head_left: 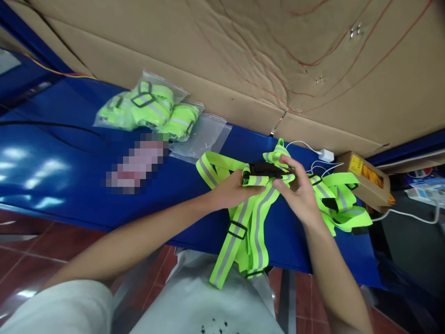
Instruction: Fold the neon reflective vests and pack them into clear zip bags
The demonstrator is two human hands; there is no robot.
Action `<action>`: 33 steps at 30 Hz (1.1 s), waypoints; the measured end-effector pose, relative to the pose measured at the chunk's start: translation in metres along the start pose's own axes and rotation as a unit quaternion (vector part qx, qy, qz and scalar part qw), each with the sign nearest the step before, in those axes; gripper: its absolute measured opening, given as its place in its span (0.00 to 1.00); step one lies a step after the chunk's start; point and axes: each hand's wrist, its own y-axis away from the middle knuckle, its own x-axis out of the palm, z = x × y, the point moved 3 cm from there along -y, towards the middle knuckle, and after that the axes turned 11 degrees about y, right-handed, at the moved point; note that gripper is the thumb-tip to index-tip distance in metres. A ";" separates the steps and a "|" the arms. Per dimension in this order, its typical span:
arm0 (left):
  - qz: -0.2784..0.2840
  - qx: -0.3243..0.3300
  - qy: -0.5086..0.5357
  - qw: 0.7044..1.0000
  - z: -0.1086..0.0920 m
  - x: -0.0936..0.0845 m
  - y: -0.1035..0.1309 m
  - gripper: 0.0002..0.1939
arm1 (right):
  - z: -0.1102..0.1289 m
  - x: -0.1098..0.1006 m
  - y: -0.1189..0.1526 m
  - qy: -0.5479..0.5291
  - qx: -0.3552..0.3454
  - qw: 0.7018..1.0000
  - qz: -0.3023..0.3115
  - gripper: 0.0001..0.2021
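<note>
Both hands hold a neon-yellow reflective strap harness (261,222) over the blue table (292,246). My left hand (231,189) is closed on its upper band, thumb pointing right, beside a black buckle part (262,170). From the right, my right hand (299,191) grips the same band, with fingers curled over the top and thumb below. The harness's straps hang down past the table's front edge, one bearing a black slider (238,229). A loop (207,170) spreads to the left. Part of the buckle is hidden by the fingers.
Bagged straps (151,104) and an empty plastic bag (205,139) lie at the back left, near a pixelated patch (139,162). More loose straps (342,204) are at right, beside a cardboard box (368,178), a white charger (326,155) and its cables. Cardboard (208,55) backs the table.
</note>
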 end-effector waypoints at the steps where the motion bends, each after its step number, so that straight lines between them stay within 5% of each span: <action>1: 0.000 -0.016 0.006 1.000 0.001 -0.001 0.000 0.27 | 0.002 -0.005 -0.001 0.011 -0.026 1.000 0.003 0.29; 5: 0.004 -0.076 0.015 0.997 0.003 -0.001 0.002 0.25 | 0.011 -0.011 0.000 0.085 -0.096 0.990 0.053 0.25; 10: 0.082 -0.139 -0.008 0.987 0.007 0.004 0.005 0.17 | 0.021 0.001 0.008 0.083 -0.095 0.985 0.117 0.28; 19: 0.071 -0.163 0.208 0.962 0.011 0.023 0.011 0.25 | 0.020 0.012 0.014 0.172 -0.118 0.976 -0.061 0.19; 26: 0.002 -0.177 0.241 0.954 0.020 0.024 0.012 0.28 | 0.019 0.011 0.016 0.200 -0.143 0.965 -0.092 0.19; 33: 0.058 -0.186 0.254 0.947 0.021 0.029 0.014 0.16 | 0.024 0.015 0.020 0.177 -0.128 0.971 -0.095 0.22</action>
